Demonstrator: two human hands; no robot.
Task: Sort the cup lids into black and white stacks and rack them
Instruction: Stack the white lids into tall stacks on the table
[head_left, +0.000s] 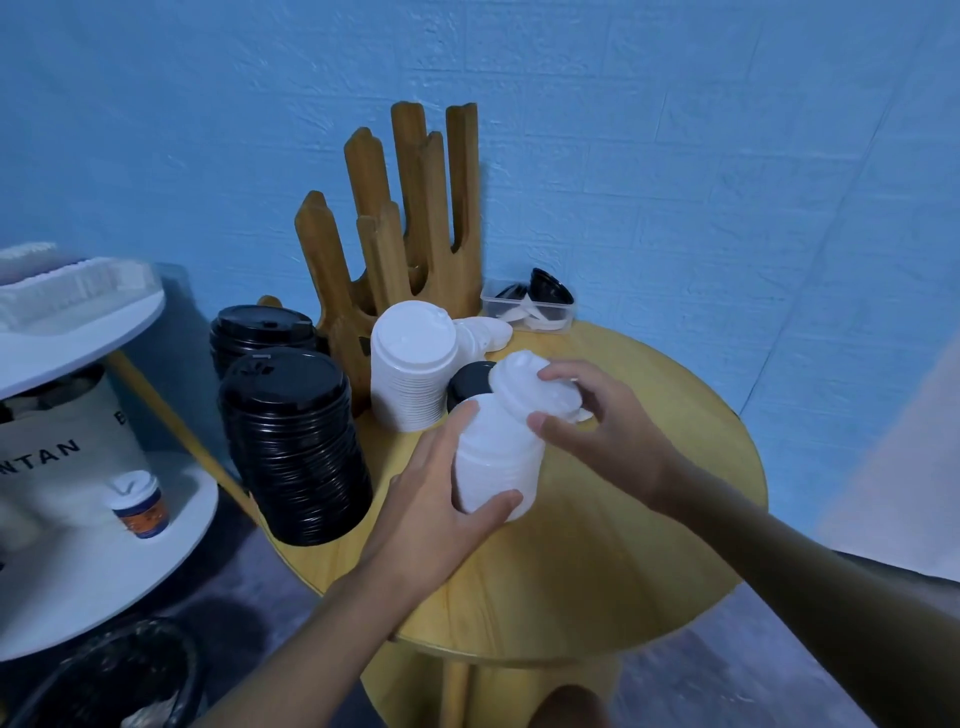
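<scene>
So, a short stack of white lids (498, 462) is gripped by the left hand (436, 499) over the round wooden desk (623, 545). The left fingers (460, 418) are curled round its far side and the thumb is clamped on the near edge. Whether the stack's bottom is touching the desk can't be told from this angle.

One more white lid (530, 389) is pinched at the top of that stack by the right hand (602, 421). It's tilted, and the right fingers (561, 371) are closed on its rim with the thumb underneath.

Just behind the held stack, a black lid (467, 382) is partly hidden, and a taller white stack (413, 369) is stood on the desk beside it. Two tall black stacks are parked at the desk's left edge, the front one (296, 447) nearly touching the back one (265, 332).

A wooden rack (405, 218) is set upright at the back against the blue wall. Loose white lids (483, 332) are heaped by its base, and a clear plastic tub (530, 306) of mixed lids is placed just right of them. Off to the left, a small lidded paper cup (140, 506) is seen on a white shelf (104, 597).
</scene>
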